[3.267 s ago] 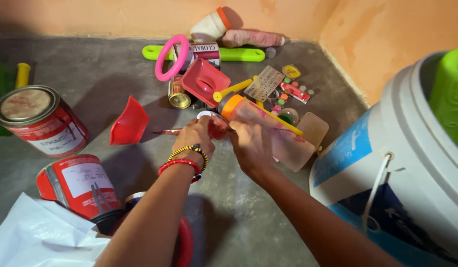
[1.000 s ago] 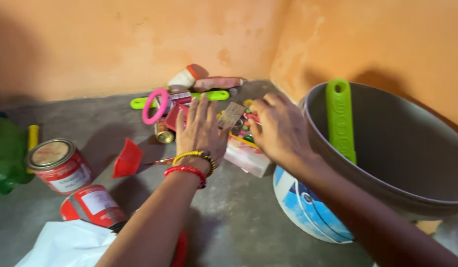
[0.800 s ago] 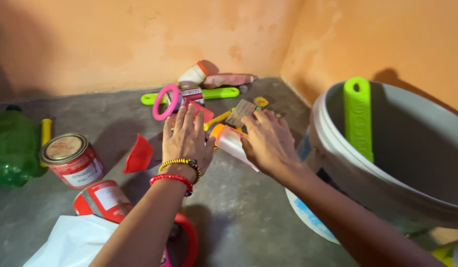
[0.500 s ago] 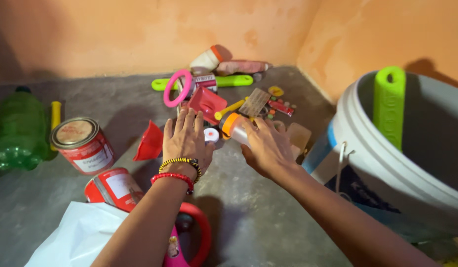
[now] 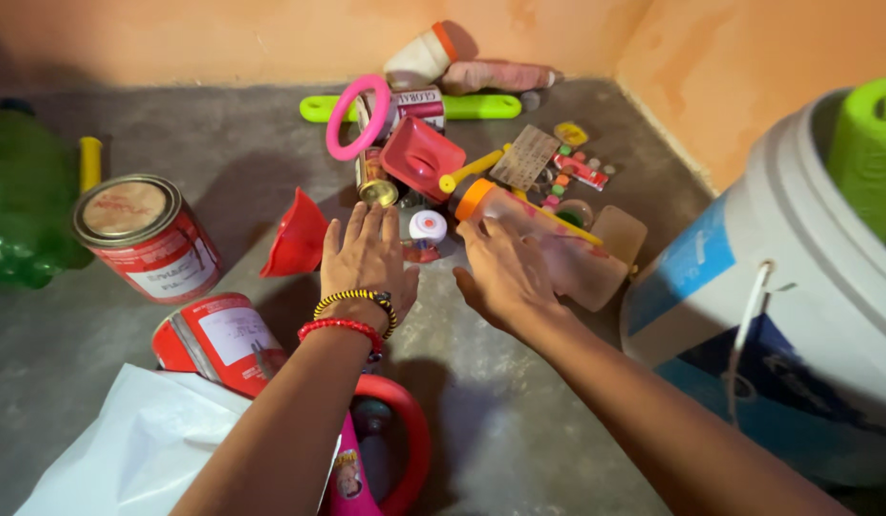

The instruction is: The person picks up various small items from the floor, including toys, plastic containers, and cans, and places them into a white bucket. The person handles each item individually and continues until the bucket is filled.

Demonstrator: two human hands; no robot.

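My left hand [image 5: 365,256], with yellow-black and red bracelets on the wrist, is spread flat above the grey floor, fingers apart and holding nothing. Just beyond its fingertips lie a small white round cap [image 5: 427,226] and a small gold-topped tin [image 5: 376,182]. My right hand [image 5: 505,272] is also spread, its fingertips at or on a clear plastic bottle with an orange collar [image 5: 558,250] that lies on its side. A red funnel [image 5: 297,234] sits left of my left hand.
Two red paint cans [image 5: 145,235] [image 5: 218,341] are at the left, with a green bottle [image 5: 22,210] beyond. A pile holds a pink ring [image 5: 355,118], a red scoop [image 5: 420,158], green bar [image 5: 462,105] and small bits. A white bucket [image 5: 797,287] stands at the right; white plastic sheet [image 5: 137,454] lies near me.
The view has tilted down and moved closer to the floor. Both hands stay spread over the pile; the right hand has slid slightly back along the bottle.
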